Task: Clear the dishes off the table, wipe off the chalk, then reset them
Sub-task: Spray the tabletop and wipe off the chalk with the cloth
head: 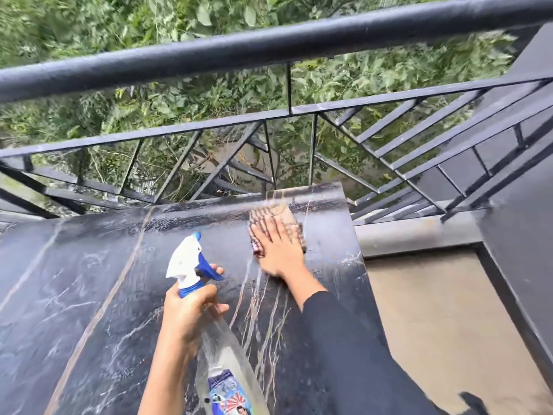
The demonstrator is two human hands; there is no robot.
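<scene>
On wet black veined table (89, 280), checked cloth (270, 215)

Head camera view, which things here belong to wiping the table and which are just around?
In the job: table, cloth pressed under the right hand, spray bottle held in the left hand.
Just around: railing, plants beyond it, floor on the right.

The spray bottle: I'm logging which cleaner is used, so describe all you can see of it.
The clear plastic spray bottle has a white spray head, a blue trigger and collar, and a colourful label near its base, too blurred to read. It tilts nozzle-forward above the black marble-look tabletop. The left hand grips its neck, a finger at the trigger.
</scene>
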